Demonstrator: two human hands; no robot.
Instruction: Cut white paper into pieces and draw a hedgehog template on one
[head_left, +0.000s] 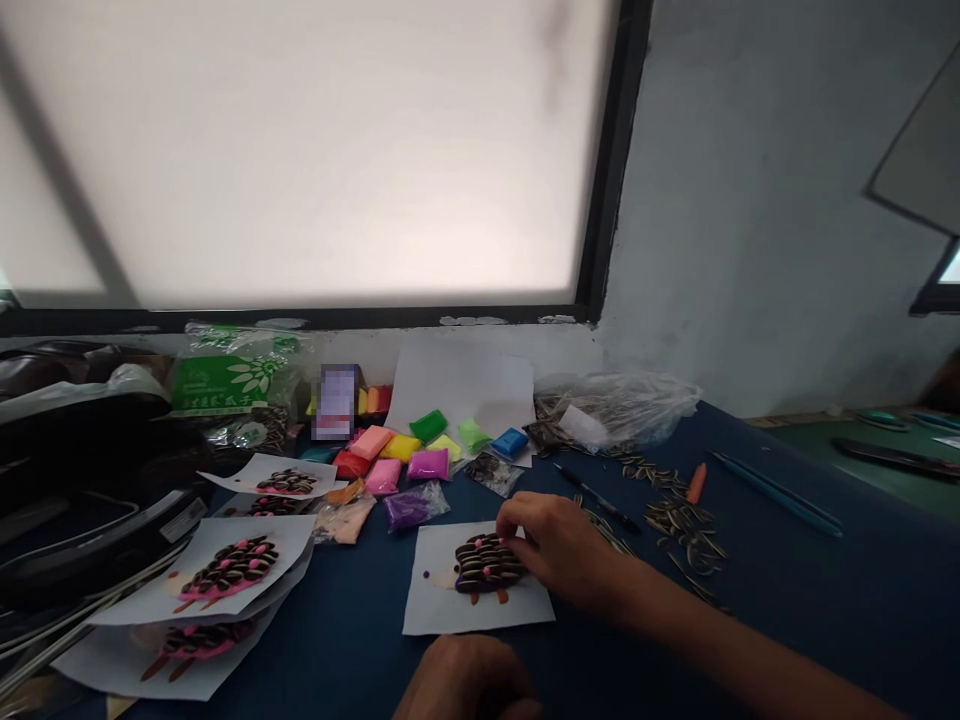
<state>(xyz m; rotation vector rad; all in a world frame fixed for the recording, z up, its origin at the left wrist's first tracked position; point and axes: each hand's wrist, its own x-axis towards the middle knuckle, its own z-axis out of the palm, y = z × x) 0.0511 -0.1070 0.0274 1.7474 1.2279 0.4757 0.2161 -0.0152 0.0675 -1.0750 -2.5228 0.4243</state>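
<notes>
A white paper card [435,613] lies on the blue table and bears a hedgehog figure [487,563]. Its body is striped sunflower seeds pressed into dark purple clay, with small pink dots and brown feet. My right hand [559,550] rests over the card's right side. Its thumb and fingers pinch together at the figure's upper right edge; whatever is between the fingertips is too small to make out. My left hand [465,680] is curled in front of the card's near edge, cut off by the bottom of the view, and its fingertips are hidden.
Finished hedgehog cards [225,580] are stacked at left beside dark equipment [97,560]. Colored clay packets [427,463], a green seed bag [225,380] and a clear plastic bag [637,405] line the back. A pen [596,497], loose seeds [686,525] and blue tweezers [780,492] lie right.
</notes>
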